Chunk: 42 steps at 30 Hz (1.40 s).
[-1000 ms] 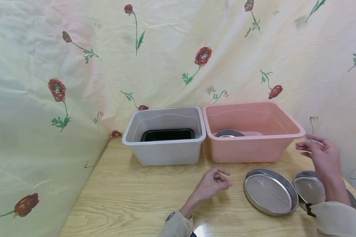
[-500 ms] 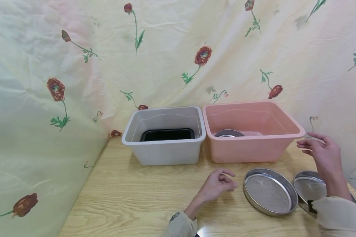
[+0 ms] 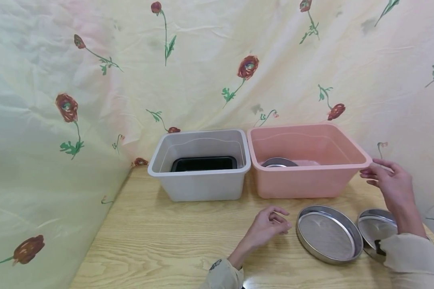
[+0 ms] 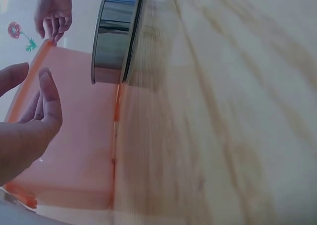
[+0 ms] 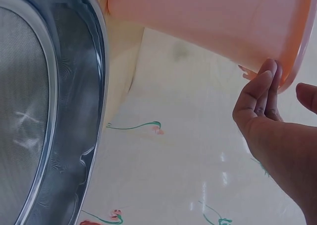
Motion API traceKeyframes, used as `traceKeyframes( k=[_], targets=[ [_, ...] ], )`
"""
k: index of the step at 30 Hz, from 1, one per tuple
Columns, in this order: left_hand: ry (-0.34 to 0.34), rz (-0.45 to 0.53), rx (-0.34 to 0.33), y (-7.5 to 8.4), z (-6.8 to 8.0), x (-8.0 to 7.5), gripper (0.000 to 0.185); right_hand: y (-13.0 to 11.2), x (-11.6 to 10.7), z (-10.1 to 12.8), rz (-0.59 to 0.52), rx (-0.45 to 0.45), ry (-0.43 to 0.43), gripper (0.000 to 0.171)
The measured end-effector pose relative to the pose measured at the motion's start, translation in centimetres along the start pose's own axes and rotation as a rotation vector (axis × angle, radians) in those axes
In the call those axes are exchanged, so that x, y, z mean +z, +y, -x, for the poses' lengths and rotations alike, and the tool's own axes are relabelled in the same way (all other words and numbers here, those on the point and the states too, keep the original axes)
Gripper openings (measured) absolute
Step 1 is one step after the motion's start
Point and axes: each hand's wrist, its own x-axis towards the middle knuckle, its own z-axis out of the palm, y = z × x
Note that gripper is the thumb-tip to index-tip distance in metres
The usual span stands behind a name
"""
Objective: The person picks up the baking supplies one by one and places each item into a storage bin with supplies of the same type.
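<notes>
My right hand (image 3: 373,170) is at the right front corner of the pink bin (image 3: 307,182). Its straight fingers (image 5: 262,93) lie against the underside of the rim of the pink bin (image 5: 208,22), with the thumb held apart above. My left hand (image 3: 283,221) hovers low over the wooden table, loosely curled and holding nothing, just left of a round metal pan (image 3: 329,235). A second round pan (image 3: 376,228) lies to its right, partly hidden by my right sleeve. In the left wrist view the left hand (image 4: 34,116) faces the pan (image 4: 116,31) and the pink bin (image 4: 74,145).
A grey bin (image 3: 202,184) with a black tray (image 3: 204,163) inside stands left of the pink bin, which holds another metal pan (image 3: 278,162). Flowered cloth hangs behind and on both sides. The wooden table (image 3: 155,241) lies bare at the front left.
My right hand has moved up and left until its fingers reach the pink bin's corner. My left hand has drifted slightly right toward the near pan.
</notes>
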Motion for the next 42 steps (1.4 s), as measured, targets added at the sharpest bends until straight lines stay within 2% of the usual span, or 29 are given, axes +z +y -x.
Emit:
traceKeyframes(
  k=[13, 21, 27, 35, 42],
  targets=[
    [0.034, -0.098, -0.055, -1.5, -0.4, 0.1, 0.029, 0.0, -0.3, -0.4, 0.02, -0.013, -0.008, 0.016],
    [0.012, -0.101, -0.077, -2.2, -0.5, 0.3, 0.03, 0.0, -0.6, -0.7, 0.018, -0.019, -0.024, 0.017],
    [-0.008, -0.156, -0.073, -2.6, -0.5, 0.4, 0.031, -0.1, -0.8, -0.8, 0.1, -0.003, -0.023, 0.019],
    [0.008, -0.14, -0.085, -3.0, -0.7, 0.9, 0.03, -0.1, -0.6, -0.9, 0.165, 0.005, -0.035, 0.018],
    [0.016, -0.115, -0.082, -3.0, -0.8, 1.5, 0.03, -0.2, -0.6, -1.0, 0.129, -0.024, -0.053, 0.018]
  ],
)
